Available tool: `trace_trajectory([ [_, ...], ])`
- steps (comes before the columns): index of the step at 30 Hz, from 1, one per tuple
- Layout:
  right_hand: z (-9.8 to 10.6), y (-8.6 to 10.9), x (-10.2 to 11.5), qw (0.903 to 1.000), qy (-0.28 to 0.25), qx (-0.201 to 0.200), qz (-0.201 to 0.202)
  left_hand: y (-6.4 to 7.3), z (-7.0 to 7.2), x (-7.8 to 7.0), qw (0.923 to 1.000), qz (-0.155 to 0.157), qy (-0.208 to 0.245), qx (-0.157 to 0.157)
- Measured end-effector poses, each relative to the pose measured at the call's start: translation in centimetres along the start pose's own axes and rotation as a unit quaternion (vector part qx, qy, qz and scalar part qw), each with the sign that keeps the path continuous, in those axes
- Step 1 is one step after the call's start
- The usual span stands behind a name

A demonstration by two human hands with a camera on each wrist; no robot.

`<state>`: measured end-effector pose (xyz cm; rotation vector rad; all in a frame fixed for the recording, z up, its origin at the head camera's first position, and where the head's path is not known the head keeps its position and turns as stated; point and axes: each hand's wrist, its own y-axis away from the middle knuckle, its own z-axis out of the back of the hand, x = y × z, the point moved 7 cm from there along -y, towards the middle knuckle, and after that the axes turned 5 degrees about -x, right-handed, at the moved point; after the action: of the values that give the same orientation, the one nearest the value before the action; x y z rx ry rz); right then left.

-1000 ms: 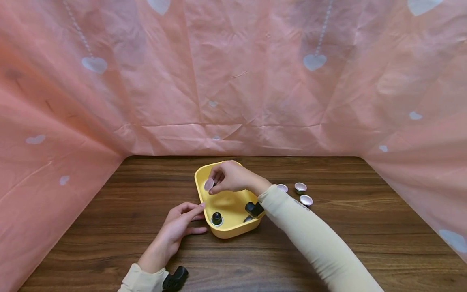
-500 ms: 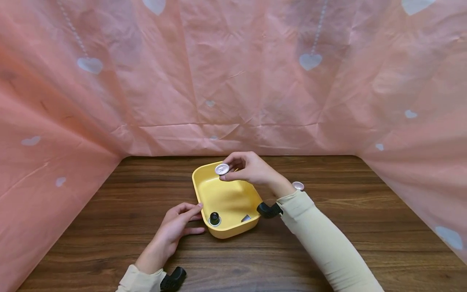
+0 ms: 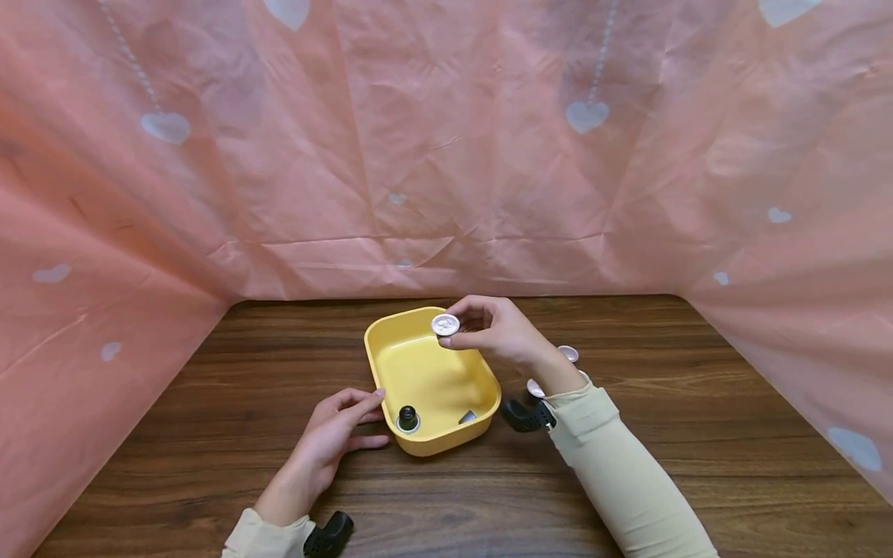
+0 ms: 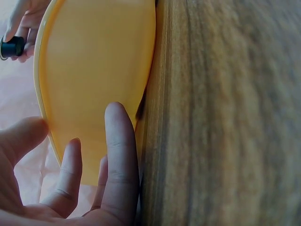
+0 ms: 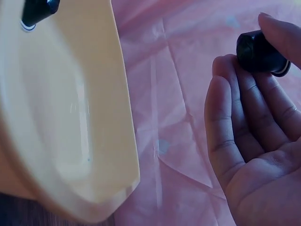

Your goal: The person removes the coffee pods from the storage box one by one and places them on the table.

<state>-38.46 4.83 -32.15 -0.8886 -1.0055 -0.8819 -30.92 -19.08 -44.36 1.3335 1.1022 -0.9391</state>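
Note:
Between thumb and fingers, my right hand [image 3: 505, 333] pinches a dark coffee capsule [image 3: 445, 325], its silvery lid turned toward the head camera. It is held above the far right part of a yellow rectangular bin [image 3: 432, 447]; the right wrist view shows the capsule's black body [image 5: 258, 52]. My left hand [image 3: 336, 434] rests at the bin's left side. Its thumb touches the rim and its fairly straight fingers [image 4: 120, 160] lie along the outer wall. Inside the bin, a black capsule [image 3: 408, 417] stands lid-down in the near left corner. A small silvery piece [image 3: 467, 417] shows at the near right, partly hidden.
Several capsules lie on the wooden table [image 3: 698, 403] right of the bin, including one capsule [image 3: 568, 353] at the back and another capsule [image 3: 535, 388] nearer; the right wrist partly covers them. A pink curtain [image 3: 446, 155] with pale hearts encloses the back and sides.
My right hand has moved right, from over the bin's left part to near its far right rim, still pinching the capsule. The capsule's lid has tilted upward. My left hand stays at the bin.

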Motion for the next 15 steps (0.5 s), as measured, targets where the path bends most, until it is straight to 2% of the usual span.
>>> trace_trajectory([
  [8, 1.3, 1.0, -0.2, 0.9994, 0.031, -0.011, -0.008, -0.1, -0.2, 0.0, 1.0000, 0.001, 0.005, 0.003],
  [15, 4.0, 3.1, -0.7, 0.9968, 0.072, -0.032, -0.016, 0.0, -0.4, -0.3, 1.0000, 0.004, -0.002, 0.006],
])
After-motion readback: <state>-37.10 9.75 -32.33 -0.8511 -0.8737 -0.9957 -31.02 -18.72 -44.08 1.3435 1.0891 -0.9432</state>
